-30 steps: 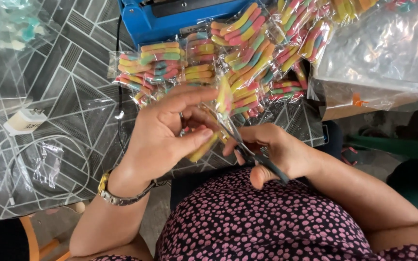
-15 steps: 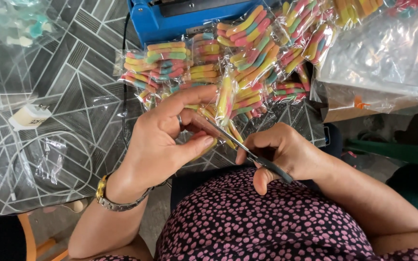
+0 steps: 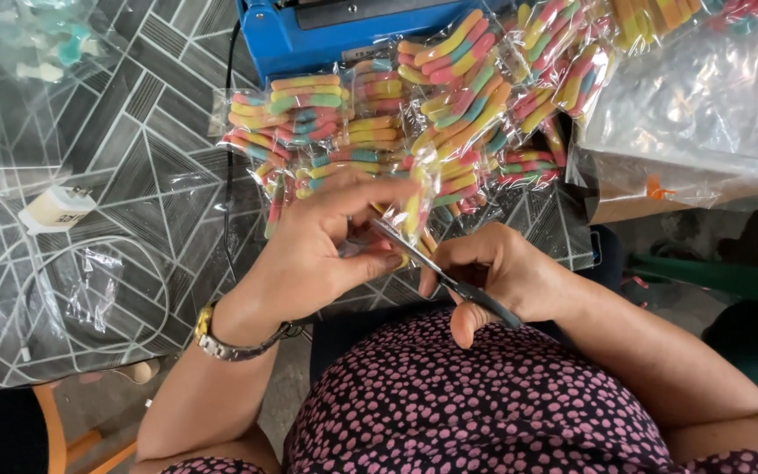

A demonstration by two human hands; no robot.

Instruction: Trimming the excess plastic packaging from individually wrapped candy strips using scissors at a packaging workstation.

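Packets of gummy worms (image 3: 449,114) are striped pink, yellow, orange, green and blue in clear wrap, heaped just below the bright blue machine (image 3: 335,31). Left of that machine the tablecloth (image 3: 133,167) is dark grey with white geometric lines. Well below it, a wristwatch (image 3: 221,338) is gold and silver, the dress (image 3: 449,404) black with pink dots

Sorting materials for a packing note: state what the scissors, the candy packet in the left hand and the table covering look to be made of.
Scissors: blades look like bare metal, grey with a dull shine; handles look dark, likely plastic.
Candy packet: clear glossy plastic film, crinkled with glints, colourful strips inside.
Table covering: seems a smooth printed sheet, possibly vinyl, with a soft sheen.
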